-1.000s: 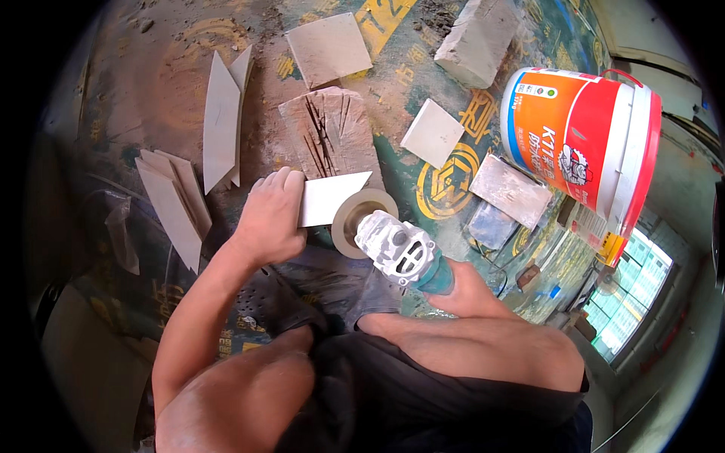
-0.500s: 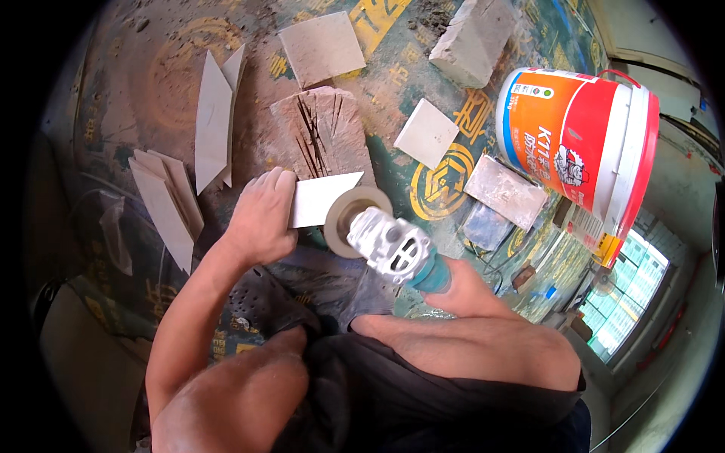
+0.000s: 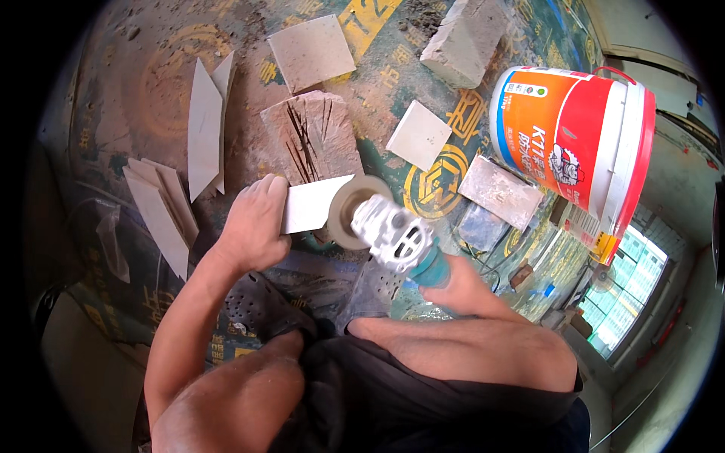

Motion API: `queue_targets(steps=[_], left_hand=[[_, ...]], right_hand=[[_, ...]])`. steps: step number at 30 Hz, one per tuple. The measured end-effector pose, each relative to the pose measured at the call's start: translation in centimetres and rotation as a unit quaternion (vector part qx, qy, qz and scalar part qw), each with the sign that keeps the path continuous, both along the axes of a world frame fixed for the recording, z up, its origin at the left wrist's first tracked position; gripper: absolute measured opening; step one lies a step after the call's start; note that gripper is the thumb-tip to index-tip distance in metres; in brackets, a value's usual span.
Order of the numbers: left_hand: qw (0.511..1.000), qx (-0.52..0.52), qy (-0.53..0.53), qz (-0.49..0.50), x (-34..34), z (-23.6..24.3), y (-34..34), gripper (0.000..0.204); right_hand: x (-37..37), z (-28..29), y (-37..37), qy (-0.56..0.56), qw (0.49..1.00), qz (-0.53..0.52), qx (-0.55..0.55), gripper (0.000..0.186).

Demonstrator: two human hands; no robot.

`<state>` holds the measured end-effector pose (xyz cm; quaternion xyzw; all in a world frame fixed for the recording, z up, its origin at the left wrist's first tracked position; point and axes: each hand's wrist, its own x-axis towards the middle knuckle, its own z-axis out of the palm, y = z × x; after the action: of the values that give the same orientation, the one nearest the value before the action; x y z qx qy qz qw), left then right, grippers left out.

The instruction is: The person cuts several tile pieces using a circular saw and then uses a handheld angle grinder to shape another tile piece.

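Observation:
My left hand point(image 3: 257, 219) is closed round the left end of a white tile piece point(image 3: 313, 204), its fingers folded over the edge. In my right hand point(image 3: 453, 283) is an angle grinder point(image 3: 396, 234) with a teal body and a pale metal head; my fingers wrap round the body. The grinder's round disc point(image 3: 355, 211) meets or overlaps the tile's slanted right end; exact contact cannot be made out. Just beyond the tile lies a reddish block point(image 3: 321, 128) scored with dark grooves.
Cut tile strips point(image 3: 204, 128) and a stack of tile pieces point(image 3: 158, 211) lie at left. Beyond are a square tile point(image 3: 311, 51), a smaller tile point(image 3: 419, 134) and a pale block point(image 3: 467, 41). At right, a large bucket point(image 3: 574, 140) lies tipped near a dusty slab point(image 3: 500, 190).
The whole scene has shifted slightly left in the view. My hands keep hold of the tile piece and the grinder, whose disc stays at the tile's right end.

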<state>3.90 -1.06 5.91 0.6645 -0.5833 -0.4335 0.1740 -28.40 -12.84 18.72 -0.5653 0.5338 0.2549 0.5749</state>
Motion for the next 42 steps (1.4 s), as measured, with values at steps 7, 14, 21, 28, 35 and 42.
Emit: queue_targets(steps=[7, 14, 21, 28, 35, 42], left_hand=[[1.0, -0.017, 0.004, -0.003, 0.3, 0.1, -0.1, 0.044], [1.0, -0.017, 0.01, -0.003, 0.4, 0.1, -0.1, 0.041], [0.999, 0.006, 0.03, 0.01, 0.2, 0.2, 0.0, 0.044], [1.0, -0.006, 0.023, -0.002, 0.4, 0.1, -0.1, 0.044], [1.0, -0.028, 0.005, 0.01, 0.2, 0.4, 0.6, 0.043], [0.977, 0.045, 0.114, 0.173, -1.6, 2.9, 0.7, 0.06]], right_hand=[[-0.5, -0.8, 0.7, -0.047, 0.998, 0.03, -0.007, 0.046], [-1.0, -1.2, -1.4, 0.018, 1.0, 0.005, 0.009, 0.038], [-2.4, -0.6, 0.2, -0.051, 0.997, -0.061, -0.015, 0.035], [-0.4, -0.5, 0.8, -0.033, 0.999, -0.008, 0.006, 0.037], [-0.9, -1.1, -0.9, -0.034, 0.994, -0.097, -0.038, 0.023], [-3.4, -0.3, 0.2, -0.053, 0.978, -0.197, -0.039, 0.022]])
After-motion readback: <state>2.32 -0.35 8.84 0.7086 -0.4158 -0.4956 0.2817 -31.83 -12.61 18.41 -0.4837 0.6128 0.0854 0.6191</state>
